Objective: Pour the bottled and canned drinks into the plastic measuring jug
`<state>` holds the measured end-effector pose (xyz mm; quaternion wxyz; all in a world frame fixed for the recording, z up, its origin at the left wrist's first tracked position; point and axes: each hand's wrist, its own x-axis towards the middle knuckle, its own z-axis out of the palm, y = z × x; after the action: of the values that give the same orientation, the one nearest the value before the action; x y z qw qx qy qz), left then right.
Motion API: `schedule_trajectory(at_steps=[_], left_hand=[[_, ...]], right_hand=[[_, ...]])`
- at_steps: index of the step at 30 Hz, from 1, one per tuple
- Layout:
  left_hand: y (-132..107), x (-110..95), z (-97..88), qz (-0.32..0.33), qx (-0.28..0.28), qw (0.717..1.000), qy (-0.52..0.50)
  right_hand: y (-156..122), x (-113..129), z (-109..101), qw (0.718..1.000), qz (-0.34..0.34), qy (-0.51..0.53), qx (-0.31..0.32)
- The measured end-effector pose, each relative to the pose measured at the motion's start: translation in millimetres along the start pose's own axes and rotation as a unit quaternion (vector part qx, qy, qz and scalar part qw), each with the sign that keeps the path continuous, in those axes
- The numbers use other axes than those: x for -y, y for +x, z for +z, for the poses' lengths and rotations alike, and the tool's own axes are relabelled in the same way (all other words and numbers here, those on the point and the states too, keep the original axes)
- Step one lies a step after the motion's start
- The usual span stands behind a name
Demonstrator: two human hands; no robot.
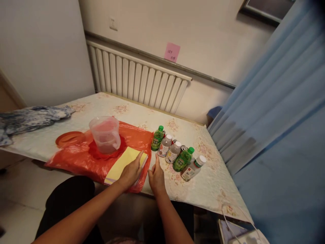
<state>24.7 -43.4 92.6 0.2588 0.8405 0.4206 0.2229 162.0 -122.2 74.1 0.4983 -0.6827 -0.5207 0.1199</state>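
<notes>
Head; yellow stack lengthwise far-rightward; left fingers: grip unclear; right fingers apart

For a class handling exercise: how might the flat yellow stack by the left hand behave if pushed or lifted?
The yellow stack probably won't roll or tip, since it lies flat. Layers showing at its edge suggest it may fan apart when lifted. A push could slide it easily, as the red plastic underneath looks glossy.

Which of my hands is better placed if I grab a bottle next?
Probably your right: the right hand looks empty and is nearer the bottles, while your left hand is farther off, at the yellow stack.
</notes>
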Motion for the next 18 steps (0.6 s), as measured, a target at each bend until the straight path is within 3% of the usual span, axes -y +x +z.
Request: schedule_trajectory(at_steps=[5, 11, 18], left_hand=[[7, 10, 2.2, -0.083, 0.084, 0.987, 0.105], [9, 23, 9.7, -0.11, 0.106, 0.982, 0.111], [8, 34, 17.3, -0.095, 0.104, 0.985, 0.101]], right_hand=[[7, -17, 15, 0.996, 0.043, -0.055, 0.051], [8, -29, 26, 0.996, 0.027, -0.064, 0.053], [4, -38, 32, 0.994, 0.041, -0.064, 0.072]])
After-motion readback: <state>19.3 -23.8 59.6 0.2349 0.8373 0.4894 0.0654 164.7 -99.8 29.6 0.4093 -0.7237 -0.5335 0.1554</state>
